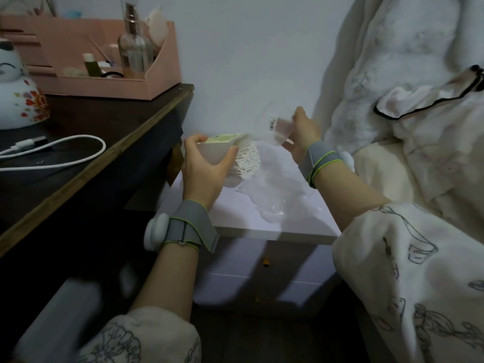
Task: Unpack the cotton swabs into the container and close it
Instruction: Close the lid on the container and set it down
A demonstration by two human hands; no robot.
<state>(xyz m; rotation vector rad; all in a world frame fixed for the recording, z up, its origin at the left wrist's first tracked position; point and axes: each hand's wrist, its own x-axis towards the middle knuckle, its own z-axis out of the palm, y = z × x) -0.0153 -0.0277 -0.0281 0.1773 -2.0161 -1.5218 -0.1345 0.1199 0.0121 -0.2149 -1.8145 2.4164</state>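
My left hand (203,163) grips a round white container (225,151) tipped on its side above the white nightstand (235,216). A dense bundle of cotton swabs (248,161) sticks out of its mouth toward the right. My right hand (303,134) pinches a clear plastic bag (275,127) with a small label, held up just right of the swabs. More crumpled clear plastic (277,203) lies on the nightstand top below both hands. No lid can be made out.
A dark desk (110,142) to the left carries a pink organizer (104,61) with bottles, a white cable (65,150) and a painted ceramic figure (18,95). Bedding and a fluffy white blanket (406,74) lie to the right. The nightstand has drawers (264,263) below.
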